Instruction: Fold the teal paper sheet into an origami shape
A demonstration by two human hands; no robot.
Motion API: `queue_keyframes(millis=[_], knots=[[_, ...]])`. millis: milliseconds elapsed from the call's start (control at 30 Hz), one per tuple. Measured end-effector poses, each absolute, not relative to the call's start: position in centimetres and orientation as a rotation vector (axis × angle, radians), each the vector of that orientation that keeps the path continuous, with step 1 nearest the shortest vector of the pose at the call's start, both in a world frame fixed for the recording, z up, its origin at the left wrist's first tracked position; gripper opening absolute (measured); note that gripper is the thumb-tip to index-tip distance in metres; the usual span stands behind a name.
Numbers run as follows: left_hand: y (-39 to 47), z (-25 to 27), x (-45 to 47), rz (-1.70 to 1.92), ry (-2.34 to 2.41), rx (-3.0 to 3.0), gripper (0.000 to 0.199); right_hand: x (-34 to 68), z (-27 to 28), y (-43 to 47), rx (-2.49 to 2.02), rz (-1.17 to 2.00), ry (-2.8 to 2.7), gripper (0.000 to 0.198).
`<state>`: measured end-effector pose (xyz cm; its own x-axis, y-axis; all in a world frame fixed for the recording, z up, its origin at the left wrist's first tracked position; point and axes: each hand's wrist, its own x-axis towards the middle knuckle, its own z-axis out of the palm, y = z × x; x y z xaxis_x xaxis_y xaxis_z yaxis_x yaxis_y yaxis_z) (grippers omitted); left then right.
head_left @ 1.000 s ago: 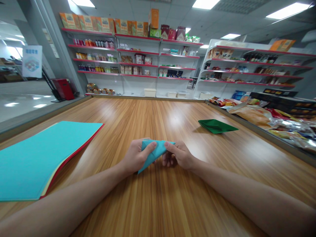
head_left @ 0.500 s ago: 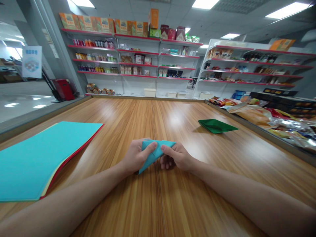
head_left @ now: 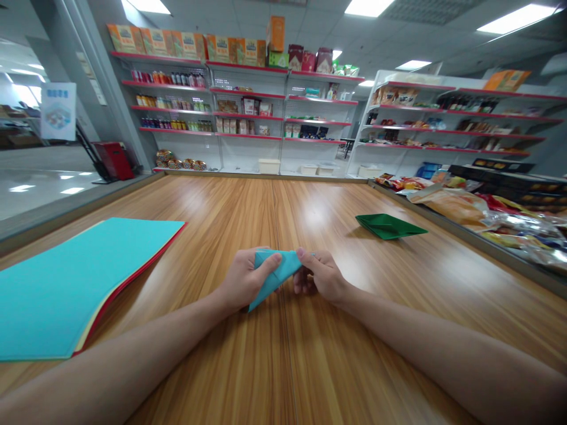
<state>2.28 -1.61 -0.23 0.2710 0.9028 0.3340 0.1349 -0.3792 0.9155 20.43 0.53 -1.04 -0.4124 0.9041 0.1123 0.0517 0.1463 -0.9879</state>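
A light-blue sheet of paper folded into a triangle is held between both hands over the table. My left hand grips its left side, thumb pressed on the front face and fingers behind. At the upper right corner, my right hand pinches the paper between thumb and forefinger, its other fingers curled below. One point of the triangle slants down toward the lower left. To the right lies a green folded paper piece, apart from both hands.
A stack of coloured paper sheets, blue on top with yellow and red edges, covers the table's left side. Packaged snacks and dark boxes line the right edge. Behind the wooden table stand stocked shelves.
My right thumb has slid right and slightly up along the paper's top edge to its corner. My left hand keeps its hold, and the other papers have not moved.
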Motion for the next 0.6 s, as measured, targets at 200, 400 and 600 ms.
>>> queue_keyframes(millis=[200,400,600], knots=[[-1.51,-0.49,2.32,1.181,0.96,1.711,0.04,20.39,-1.1,0.64,-0.932,1.38,-1.596,0.065],[-1.49,-0.46,2.47,1.159,0.922,1.612,0.038,20.31,-1.04,0.68,-0.944,1.3,-1.57,0.062],[-1.24,-0.28,2.57,1.209,0.912,1.477,0.041,20.25,-1.26,0.8,-0.843,1.365,-1.698,0.065]])
